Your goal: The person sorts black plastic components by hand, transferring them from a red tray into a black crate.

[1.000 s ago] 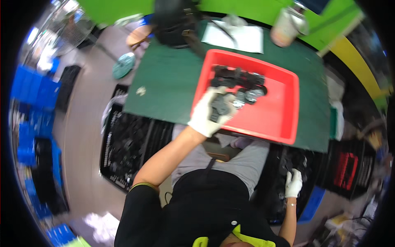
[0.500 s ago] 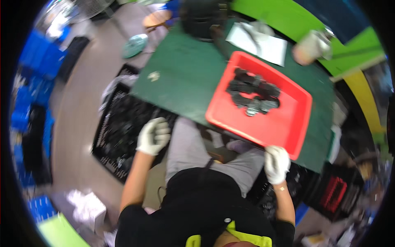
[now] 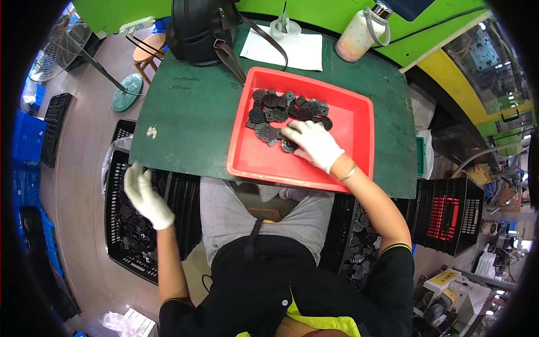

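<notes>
In white gloves, my two hands are apart. My right hand [image 3: 315, 145] reaches into a red plastic tray [image 3: 348, 168], fingers stretched and slightly bent, fingertips at the near edge of a heap of black plastic parts [image 3: 274, 106]. The parts are flat, many of them round with small tabs. Whether a fingertip has caught one is hidden under the glove. My left hand [image 3: 149, 197] hovers over a black slatted crate [image 3: 112, 230] on the left, its fingers apart and nothing visible in them. That crate holds many similar black parts [image 3: 132, 224].
The tray rests on a green table [image 3: 185, 118]. Behind it are a black bag [image 3: 199, 31], white paper [image 3: 255, 50], a small tub [image 3: 285, 32] and a flask [image 3: 359, 35]. Another crate of black parts [image 3: 359, 247] stands right of my legs, with stacked black crates [image 3: 471, 216] further right.
My right hand has gone from the tray's near right rim into the tray onto the parts. My left hand's fingers have straightened over the left crate. The view has turned and sharpened.
</notes>
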The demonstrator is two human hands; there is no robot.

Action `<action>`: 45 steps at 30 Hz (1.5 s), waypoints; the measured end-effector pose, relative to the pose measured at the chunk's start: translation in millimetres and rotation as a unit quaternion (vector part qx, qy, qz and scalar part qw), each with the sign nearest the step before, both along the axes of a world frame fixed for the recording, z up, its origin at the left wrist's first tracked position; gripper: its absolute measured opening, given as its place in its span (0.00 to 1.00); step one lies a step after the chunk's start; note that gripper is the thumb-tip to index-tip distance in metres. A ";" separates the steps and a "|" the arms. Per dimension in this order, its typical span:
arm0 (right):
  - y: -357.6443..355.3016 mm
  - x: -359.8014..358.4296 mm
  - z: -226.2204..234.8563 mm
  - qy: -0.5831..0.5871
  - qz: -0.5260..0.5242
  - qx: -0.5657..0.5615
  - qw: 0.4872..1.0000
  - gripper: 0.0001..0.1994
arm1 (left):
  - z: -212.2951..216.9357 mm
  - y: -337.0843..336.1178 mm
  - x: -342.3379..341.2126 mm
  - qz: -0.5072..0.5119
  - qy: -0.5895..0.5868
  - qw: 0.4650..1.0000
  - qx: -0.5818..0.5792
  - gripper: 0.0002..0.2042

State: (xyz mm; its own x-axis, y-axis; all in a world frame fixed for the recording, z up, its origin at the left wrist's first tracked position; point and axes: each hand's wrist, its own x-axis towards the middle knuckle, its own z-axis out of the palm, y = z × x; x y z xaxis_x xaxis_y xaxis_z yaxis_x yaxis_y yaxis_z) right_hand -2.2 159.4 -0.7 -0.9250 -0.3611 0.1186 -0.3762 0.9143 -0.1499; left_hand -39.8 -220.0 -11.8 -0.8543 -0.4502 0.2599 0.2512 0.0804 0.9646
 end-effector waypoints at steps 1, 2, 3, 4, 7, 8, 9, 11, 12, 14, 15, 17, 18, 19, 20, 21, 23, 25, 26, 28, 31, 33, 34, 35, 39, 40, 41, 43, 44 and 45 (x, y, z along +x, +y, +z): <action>-0.7 -3.6 -9.2 -0.021 0.009 0.041 0.999 0.20 | 10.3 25.2 6.3 -0.046 0.023 0.999 -0.005 0.19; -2.2 -5.1 -12.0 -0.014 0.021 0.051 0.998 0.18 | 16.9 41.7 13.9 -0.105 0.034 0.994 0.019 0.18; -4.3 -3.6 -12.2 -0.014 0.025 0.051 0.998 0.18 | 22.0 54.3 21.1 -0.160 0.045 0.985 0.044 0.18; -7.1 1.0 -13.2 -0.020 -0.010 -0.021 1.000 0.17 | 25.1 65.0 27.9 -0.203 0.035 0.976 0.077 0.18; -3.2 10.3 -9.2 -0.052 -0.081 -0.111 0.989 0.14 | 31.8 95.3 39.1 -0.317 -0.028 0.930 0.183 0.18; 2.1 11.1 -12.8 -0.119 -0.141 -0.210 0.960 0.13 | 29.6 102.4 39.8 -0.332 -0.042 0.918 0.212 0.18; 5.4 10.8 -12.5 -0.182 -0.201 -0.306 0.913 0.13 | 26.0 109.9 38.7 -0.349 -0.056 0.904 0.242 0.17; 7.5 13.3 -8.6 -0.251 -0.258 -0.382 0.852 0.13 | 26.6 121.9 37.9 -0.357 -0.093 0.889 0.270 0.17; 8.8 15.1 -9.0 -0.266 -0.270 -0.429 0.820 0.13 | 24.9 126.3 37.2 -0.372 -0.112 0.870 0.304 0.18; 12.9 16.3 -12.8 -0.279 -0.283 -0.475 0.785 0.13 | 22.3 133.3 35.0 -0.393 -0.148 0.833 0.360 0.19; 16.7 15.5 -16.1 -0.300 -0.301 -0.476 0.770 0.14 | 22.8 136.1 34.0 -0.394 -0.148 0.833 0.361 0.19; 22.4 15.6 -18.1 -0.322 -0.319 -0.477 0.753 0.14 | 24.2 140.4 32.3 -0.398 -0.167 0.821 0.375 0.19; 22.5 15.4 -15.2 -0.296 -0.319 -0.495 0.752 0.14 | 24.7 141.0 31.9 -0.397 -0.166 0.821 0.375 0.19; 21.7 14.8 -11.3 -0.269 -0.320 -0.512 0.751 0.14 | 25.5 141.5 31.5 -0.397 -0.168 0.819 0.378 0.19; 18.6 15.9 -6.4 -0.251 -0.329 -0.545 0.729 0.14 | 26.1 141.6 31.3 -0.398 -0.170 0.817 0.382 0.19; 17.1 17.8 -5.2 -0.250 -0.328 -0.545 0.730 0.14 | 24.3 141.7 31.1 -0.398 -0.168 0.817 0.382 0.19; 13.5 24.5 -2.8 -0.281 -0.301 -0.655 0.633 0.15 | 19.3 142.7 31.1 -0.413 -0.168 0.808 0.385 0.21; -15.5 34.5 19.1 -0.268 -0.276 -0.739 0.553 0.16 | 26.8 155.3 35.2 -0.397 -0.180 0.815 0.381 0.22; -34.2 37.0 29.0 -0.275 -0.268 -0.747 0.542 0.15 | 31.2 161.2 38.3 -0.379 -0.192 0.824 0.375 0.23; -60.0 44.9 56.3 -0.307 -0.238 -0.686 0.615 0.15 | 38.3 168.9 42.0 -0.400 -0.205 0.790 0.417 0.24; -60.7 42.4 45.9 -0.317 -0.174 -0.571 0.737 0.16 | 29.2 171.0 39.8 -0.429 -0.230 0.724 0.489 0.24; -40.1 29.9 37.2 -0.213 -0.192 -0.529 0.799 0.14 | 25.4 171.0 39.5 -0.389 -0.201 0.725 0.531 0.23; -20.7 20.7 24.5 -0.103 -0.231 -0.441 0.861 0.12 | 29.6 170.1 36.7 -0.384 -0.220 0.723 0.530 0.21; -0.2 8.8 9.3 0.008 -0.261 -0.343 0.902 0.11 | 28.6 168.8 35.3 -0.386 -0.219 0.723 0.530 0.21; 38.4 -32.5 -13.1 0.033 -0.295 -0.192 0.936 0.10 | 24.9 165.3 33.1 -0.349 -0.274 0.740 0.507 0.21; 39.8 -40.4 -13.7 0.025 -0.296 -0.139 0.945 0.11 | 22.3 164.6 32.5 -0.358 -0.276 0.735 0.506 0.21; 39.1 -47.7 -15.5 0.027 -0.296 -0.138 0.945 0.11 | 20.8 164.0 31.7 -0.368 -0.278 0.729 0.506 0.21; 30.8 -63.1 -19.3 0.029 -0.279 -0.078 0.957 0.14 | 20.9 161.5 29.5 -0.368 -0.288 0.725 0.506 0.21; 31.4 -69.3 -18.7 -0.010 -0.257 -0.068 0.964 0.16 | 21.0 161.1 28.3 -0.372 -0.300 0.718 0.507 0.21; 31.6 -72.3 -19.3 -0.012 -0.257 -0.068 0.964 0.16 | 20.5 160.2 27.7 -0.371 -0.301 0.718 0.507 0.21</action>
State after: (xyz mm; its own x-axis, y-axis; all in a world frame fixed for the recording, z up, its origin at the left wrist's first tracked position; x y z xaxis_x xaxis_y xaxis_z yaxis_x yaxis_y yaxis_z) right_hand -74.4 190.9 -20.0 -0.9805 0.1635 0.1094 0.1266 0.9500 -0.2854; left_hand -12.1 -59.7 8.8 -0.7770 0.4892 -0.3961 -0.6243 -0.6794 0.3856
